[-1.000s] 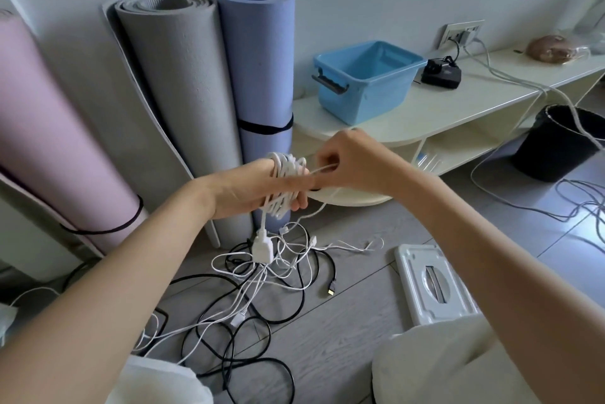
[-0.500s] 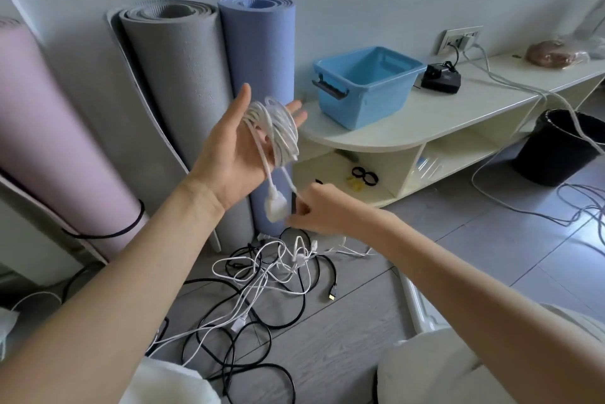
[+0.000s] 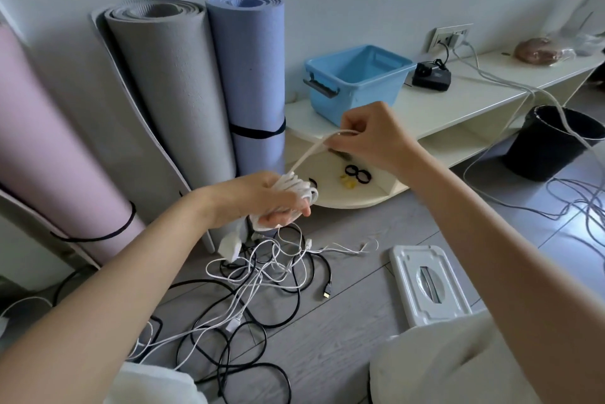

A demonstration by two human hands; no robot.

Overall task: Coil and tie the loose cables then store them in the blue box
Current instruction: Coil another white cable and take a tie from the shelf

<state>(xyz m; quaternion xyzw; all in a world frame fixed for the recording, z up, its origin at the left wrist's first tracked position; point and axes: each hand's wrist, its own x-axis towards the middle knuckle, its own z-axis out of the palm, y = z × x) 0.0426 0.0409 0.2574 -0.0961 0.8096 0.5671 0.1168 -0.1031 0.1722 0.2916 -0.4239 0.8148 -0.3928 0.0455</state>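
A white cable is wound in a coil (image 3: 299,189) around the fingers of my left hand (image 3: 262,202), which holds it at mid-frame. From the coil a doubled strand (image 3: 311,155) runs up and right to my right hand (image 3: 373,138), which pinches its end, pulled taut. A white plug block (image 3: 230,245) hangs below my left hand. On the floor under both hands lies a tangle of loose white and black cables (image 3: 262,279). The blue box (image 3: 355,81) stands empty on the cream shelf top (image 3: 458,99), behind my right hand.
Rolled mats, pink (image 3: 42,142), grey (image 3: 170,86) and blue-violet (image 3: 248,76), lean on the wall at left. A black charger (image 3: 430,76) sits beside the box. A black bin (image 3: 553,142) and grey cables lie at right. A white plastic lid (image 3: 425,282) rests on the floor.
My left hand dropped from chest height and turned palm down with the coil. My right hand rose from below the coil to up right, drawing a strand out taut.
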